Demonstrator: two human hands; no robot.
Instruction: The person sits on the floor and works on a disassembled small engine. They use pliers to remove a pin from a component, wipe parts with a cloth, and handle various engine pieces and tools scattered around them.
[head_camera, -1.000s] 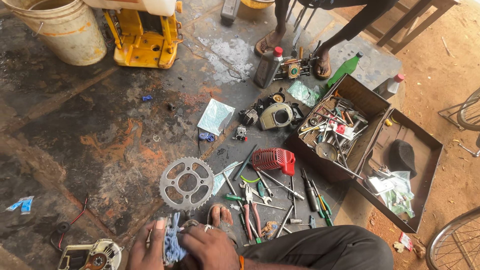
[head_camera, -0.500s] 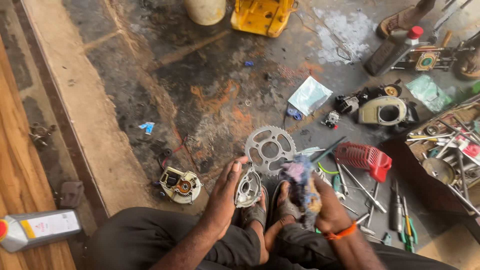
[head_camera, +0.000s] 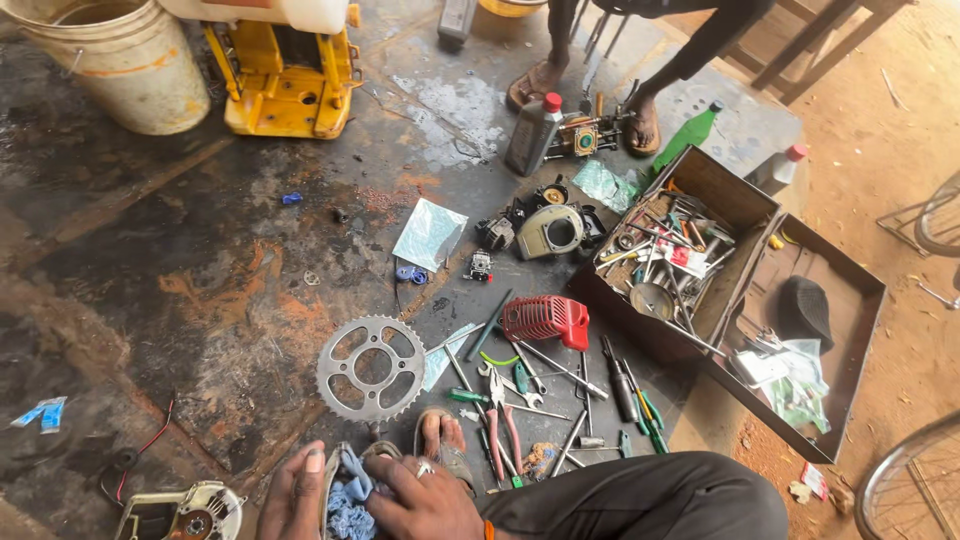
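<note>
1. Two hands low in the frame, close together over a blue rag (head_camera: 345, 500) and a round metal part (head_camera: 335, 470) mostly hidden under it.
2. Left hand (head_camera: 292, 495) resting on the left rim of that part, fingers together and stretched forward, thumb side not visible.
3. Right hand (head_camera: 425, 505) pressing on the rag from the right, fingers bent and close together; cannot tell whether clamped on the cloth or only laid on it.
4. Rag bunched between both hands, touching both.
5. Just above the hands, a grey toothed sprocket (head_camera: 371, 368) lying flat on the dark stained floor (head_camera: 200, 290), apart from the hands.
6. Beside the right hand, a foot in a sandal (head_camera: 442, 440), then scattered screwdrivers and pliers (head_camera: 505, 440).
7. Further up, a red ribbed cover (head_camera: 546, 320) near an open metal toolbox (head_camera: 760, 215) full of small parts.
8. At bottom left, a small engine housing (head_camera: 185, 512) with red wire beside it.
9. Far end: a yellow machine (head_camera: 285, 75), a pale bucket (head_camera: 120, 65), and another person's feet (head_camera: 535, 85).
</note>
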